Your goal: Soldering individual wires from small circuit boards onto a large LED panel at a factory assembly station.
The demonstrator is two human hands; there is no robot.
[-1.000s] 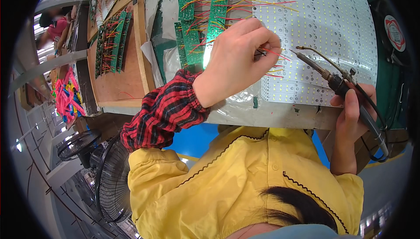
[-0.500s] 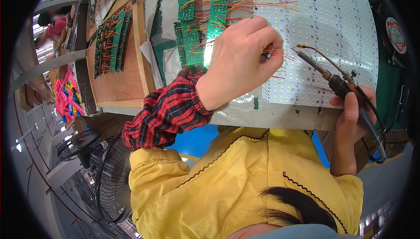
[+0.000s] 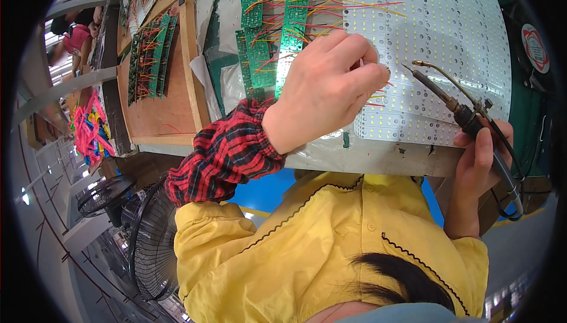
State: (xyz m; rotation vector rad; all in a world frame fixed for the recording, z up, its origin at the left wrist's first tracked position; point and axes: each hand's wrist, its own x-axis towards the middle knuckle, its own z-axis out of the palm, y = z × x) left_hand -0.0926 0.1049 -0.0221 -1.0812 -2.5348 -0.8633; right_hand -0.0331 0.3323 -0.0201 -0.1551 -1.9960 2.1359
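My left hand (image 3: pixel 328 89), in a red and black checked sleeve cover, is closed in a pinch above the near left part of a white LED panel sheet (image 3: pixel 449 21). A thin red wire (image 3: pixel 388 83) shows at its fingertips; the rest of it is hidden by the fingers. My right hand (image 3: pixel 481 160) is wrapped round a soldering iron (image 3: pixel 458 110) with a curved metal feed tube beside its tip. The tip hangs over the sheet, just right of my left fingers. Green circuit boards (image 3: pixel 295 13) with red, yellow and black wires lie beyond my left hand.
On the left, a wood-edged tray (image 3: pixel 189 57) holds more wired green boards (image 3: pixel 156 57). Pink, blue and yellow pieces (image 3: pixel 91 128) are heaped farther left. A black fan (image 3: pixel 153 246) stands at lower left. Another person (image 3: pixel 77 39) is at upper left.
The soldering iron and my right hand have shifted slightly right, away from my left fingers. My left fingers have turned and closed more over the red wire, which shows less.
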